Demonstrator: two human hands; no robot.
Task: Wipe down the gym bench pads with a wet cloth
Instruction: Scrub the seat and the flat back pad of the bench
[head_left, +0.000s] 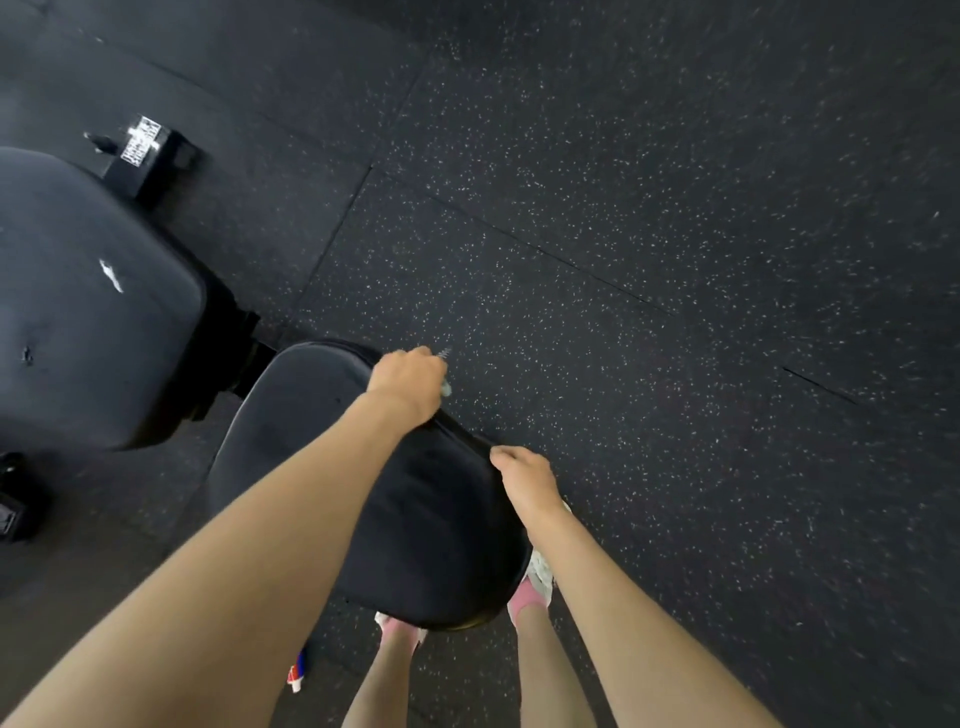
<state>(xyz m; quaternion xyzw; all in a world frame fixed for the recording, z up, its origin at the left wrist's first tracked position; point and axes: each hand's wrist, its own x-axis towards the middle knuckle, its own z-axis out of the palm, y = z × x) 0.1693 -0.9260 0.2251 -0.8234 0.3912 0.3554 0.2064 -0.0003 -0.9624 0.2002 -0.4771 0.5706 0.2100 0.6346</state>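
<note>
The dark seat pad (291, 415) of the gym bench lies below me, with the larger back pad (88, 291) to its left. My left hand (408, 382) reaches across to the seat pad's far right edge and grips a pale cloth (445, 387), of which only a small bit shows past the fingers. My right hand (524, 478) rests on the same edge closer to me, fingers curled over the rim; what lies under them is hidden.
Speckled black rubber floor (649, 260) spreads to the right. A black bench foot with a white label (148, 156) stands at upper left, more frame parts (13, 499) at the left edge. My feet in pink socks (527, 597) stand beneath the pad. A small red, white and blue object (297, 673) lies near them.
</note>
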